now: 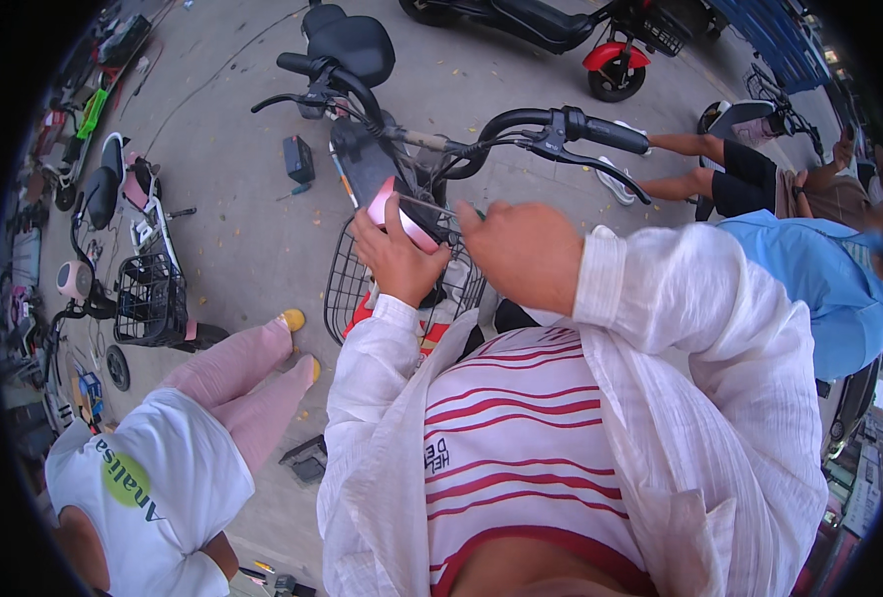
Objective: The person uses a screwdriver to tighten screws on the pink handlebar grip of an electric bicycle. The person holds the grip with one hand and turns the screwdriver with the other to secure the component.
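Note:
My left hand [399,254] is closed round a glossy pink and white plastic cover [419,235] at the front of an electric bike, its fingers raised along the cover's edge. From the right, my right hand [524,253] grips a screwdriver [427,206] whose thin metal shaft reaches left over the cover toward my left fingers. Most of its handle is hidden in my fist, and the tip's contact cannot be made out. Beyond both hands stand the bike's black handlebar [496,127] and its seat [354,48]. Below the cover hangs a black wire basket [347,282] with red and white things inside.
At lower left stands a person in a white shirt [168,478]. Another small bike [148,289] with a basket is at left. A black box [299,157] lies on the ground. People sit or stand at right, one in light blue [809,289]. A red-fendered scooter [615,62] is behind.

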Available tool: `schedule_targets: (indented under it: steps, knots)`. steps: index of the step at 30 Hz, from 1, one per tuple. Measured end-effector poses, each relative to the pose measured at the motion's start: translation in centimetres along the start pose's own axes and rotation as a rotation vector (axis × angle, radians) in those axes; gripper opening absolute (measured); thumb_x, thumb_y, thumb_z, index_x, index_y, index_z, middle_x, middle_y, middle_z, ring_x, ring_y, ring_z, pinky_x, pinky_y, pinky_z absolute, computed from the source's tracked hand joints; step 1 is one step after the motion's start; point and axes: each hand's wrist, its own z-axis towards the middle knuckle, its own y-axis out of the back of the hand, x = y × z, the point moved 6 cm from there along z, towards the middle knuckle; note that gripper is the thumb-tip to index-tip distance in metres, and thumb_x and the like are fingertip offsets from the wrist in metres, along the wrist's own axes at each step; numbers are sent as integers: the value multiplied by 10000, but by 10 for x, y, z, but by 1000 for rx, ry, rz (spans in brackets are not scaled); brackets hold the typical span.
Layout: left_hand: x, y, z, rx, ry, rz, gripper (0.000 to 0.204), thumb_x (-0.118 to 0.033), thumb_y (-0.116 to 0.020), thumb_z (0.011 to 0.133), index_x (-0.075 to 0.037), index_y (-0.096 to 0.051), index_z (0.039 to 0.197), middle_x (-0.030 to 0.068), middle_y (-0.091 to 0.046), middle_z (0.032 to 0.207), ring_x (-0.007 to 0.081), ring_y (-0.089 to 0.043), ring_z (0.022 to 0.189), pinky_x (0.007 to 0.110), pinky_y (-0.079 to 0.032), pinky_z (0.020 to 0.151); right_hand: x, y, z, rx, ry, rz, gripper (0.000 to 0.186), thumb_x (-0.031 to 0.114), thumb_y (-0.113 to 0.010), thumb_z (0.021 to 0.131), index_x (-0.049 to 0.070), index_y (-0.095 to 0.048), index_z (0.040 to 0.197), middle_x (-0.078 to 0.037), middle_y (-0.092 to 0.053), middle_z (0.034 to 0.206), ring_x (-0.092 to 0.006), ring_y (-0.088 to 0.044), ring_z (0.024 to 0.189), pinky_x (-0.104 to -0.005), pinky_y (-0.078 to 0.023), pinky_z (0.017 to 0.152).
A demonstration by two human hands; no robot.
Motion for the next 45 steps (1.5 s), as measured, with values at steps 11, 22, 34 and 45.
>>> schedule_targets:
  steps: [11,22,34,45]
  knots:
    - [4,-15,3,-94,-22,85,1076,-392,-912,539,-121,-371,1429,275,-319,1374,482,-326,1276,584,-292,1030,7,-11,13,144,-15,-48,633,132,-652,829,-94,-440,1381,-244,-675,988,-362,-701,858,-440,-570,723]
    - [27,-18,-23,-71,69,-169,1156,-327,-906,593,-16,-254,1496,289,-277,1435,469,-282,1356,536,-244,1124,-33,-48,-19,93,-76,840,651,100,-641,865,-34,-406,1457,-268,-585,1262,-345,-608,1145,-367,-462,997]
    - [57,-65,-28,-78,638,-1192,1006,-59,-802,791,-13,-84,1494,179,-417,1352,253,-495,1193,352,-449,995,-38,-73,-37,65,-104,947,611,67,-610,905,15,-410,1480,-247,-519,1374,-340,-534,1271,-356,-408,1077]
    - [52,-37,-15,-149,492,-528,1015,-227,-907,635,54,-294,1394,244,-429,1312,346,-481,1193,414,-396,1036,-26,-49,-34,148,-190,778,625,62,-609,889,-3,-402,1476,-263,-588,1234,-374,-621,1088,-391,-475,967]
